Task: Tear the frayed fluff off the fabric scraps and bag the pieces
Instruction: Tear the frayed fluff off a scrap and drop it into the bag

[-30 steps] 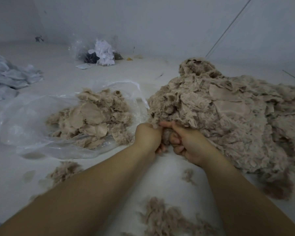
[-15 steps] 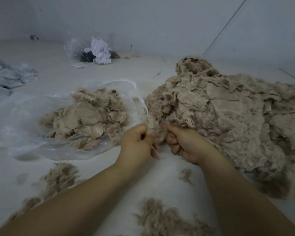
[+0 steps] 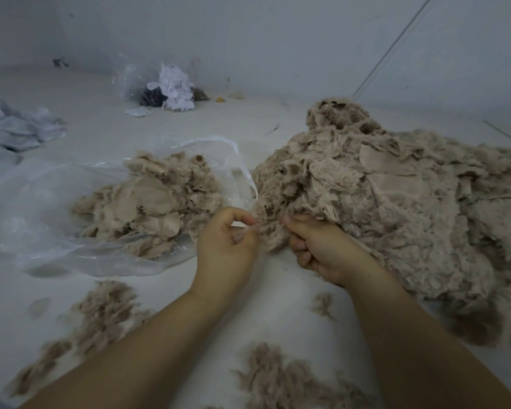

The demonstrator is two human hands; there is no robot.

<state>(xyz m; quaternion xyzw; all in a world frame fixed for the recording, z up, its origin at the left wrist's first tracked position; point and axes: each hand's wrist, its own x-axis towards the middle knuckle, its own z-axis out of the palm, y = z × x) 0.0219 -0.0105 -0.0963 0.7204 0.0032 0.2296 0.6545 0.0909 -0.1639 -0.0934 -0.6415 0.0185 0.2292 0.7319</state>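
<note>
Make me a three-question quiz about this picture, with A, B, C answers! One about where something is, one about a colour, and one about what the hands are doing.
1. Where is the clear bag?
A. left of the big pile
B. on top of the pile
C. right of the pile

2. What colour are the scraps in the bag?
A. green
B. beige
C. red

3. What are the hands doing?
A. resting flat
B. holding the bag
C. both pinching one scrap

Answers:
1 A, the bag lies left of the pile.
2 B, they are all beige.
3 C, the left hand and right hand grip the same scrap at the pile's edge.
</note>
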